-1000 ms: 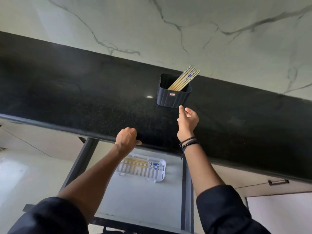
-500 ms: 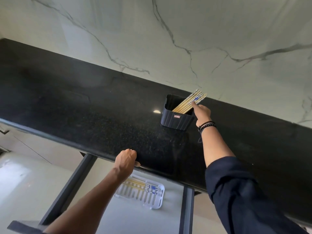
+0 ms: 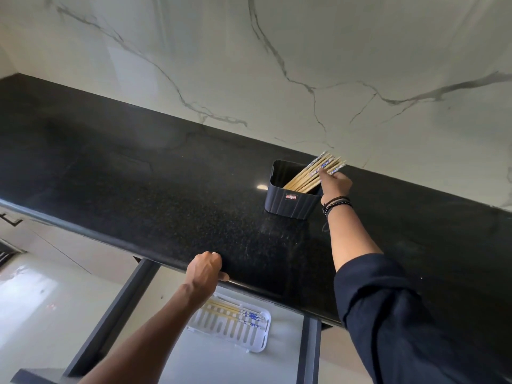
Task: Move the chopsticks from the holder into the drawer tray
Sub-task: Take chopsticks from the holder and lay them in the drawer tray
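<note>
A black ribbed holder [image 3: 291, 202] stands on the black counter near the marble wall. Several wooden chopsticks [image 3: 310, 174] with blue-patterned tops lean out of it to the right. My right hand [image 3: 333, 182] reaches over the holder's right rim and its fingers pinch the chopsticks near their tops. My left hand [image 3: 206, 268] is curled over the counter's front edge. Below, in the open drawer, a white slotted tray [image 3: 235, 332] holds a few chopsticks [image 3: 235, 313] along its far side.
The black stone counter [image 3: 138, 189] runs from left to right, backed by a marble wall [image 3: 277, 65]. The open drawer [image 3: 221, 361] has dark side rails and a pale floor. A cabinet handle [image 3: 11, 220] shows at the far left.
My right hand reached from the counter's front area up to the holder and now pinches the chopstick tops. The left hand stayed on the counter edge. The view shifted.
</note>
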